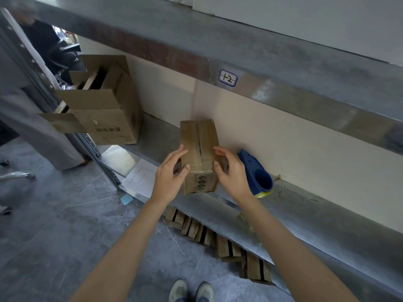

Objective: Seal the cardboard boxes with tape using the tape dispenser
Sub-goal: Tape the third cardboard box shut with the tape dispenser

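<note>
A small brown cardboard box lies on the grey metal shelf, its top flaps closed with a dark seam down the middle and clear tape over the near end. My left hand grips its left near corner, thumb on top. My right hand holds the right near corner, fingers curled over the top edge. A blue tape dispenser with a yellow-rimmed roll sits on the shelf just right of my right hand, untouched.
A large open cardboard box stands at the shelf's left end. Several small boxes lie in a row on the floor under the shelf. A paper sheet lies left of my hands. A person in a grey coat stands far left.
</note>
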The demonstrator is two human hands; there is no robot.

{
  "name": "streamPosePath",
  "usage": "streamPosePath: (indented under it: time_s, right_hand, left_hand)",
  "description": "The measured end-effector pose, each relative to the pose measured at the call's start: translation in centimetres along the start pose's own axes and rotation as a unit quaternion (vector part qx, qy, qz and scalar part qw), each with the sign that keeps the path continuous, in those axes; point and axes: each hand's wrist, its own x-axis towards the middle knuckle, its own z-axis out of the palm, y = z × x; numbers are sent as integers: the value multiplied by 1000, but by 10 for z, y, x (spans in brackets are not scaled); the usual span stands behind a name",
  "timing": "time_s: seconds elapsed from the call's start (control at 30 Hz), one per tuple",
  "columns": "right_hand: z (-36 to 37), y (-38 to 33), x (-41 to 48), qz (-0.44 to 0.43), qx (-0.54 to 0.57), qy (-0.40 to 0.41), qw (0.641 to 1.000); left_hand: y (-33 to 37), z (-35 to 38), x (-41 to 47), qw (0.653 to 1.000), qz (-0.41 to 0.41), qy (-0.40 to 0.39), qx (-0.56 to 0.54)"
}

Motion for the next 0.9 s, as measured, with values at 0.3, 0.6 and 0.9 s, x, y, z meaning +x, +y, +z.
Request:
streamPosePath:
  time_s: [0.3,0.6,0.9]
  right_hand:
    - [-13,12,-2,-24,2,-49,999]
    - [-17,3,1,8,24,-75,997]
    - [-35,9,5,-17,-23,-156,987]
  left_hand:
    - [-3,-6,2,1000,5,-31,5]
    - [-1,-12,4,998,-12,-57,-16]
    - [0,-19,4,998,-10,-61,-25]
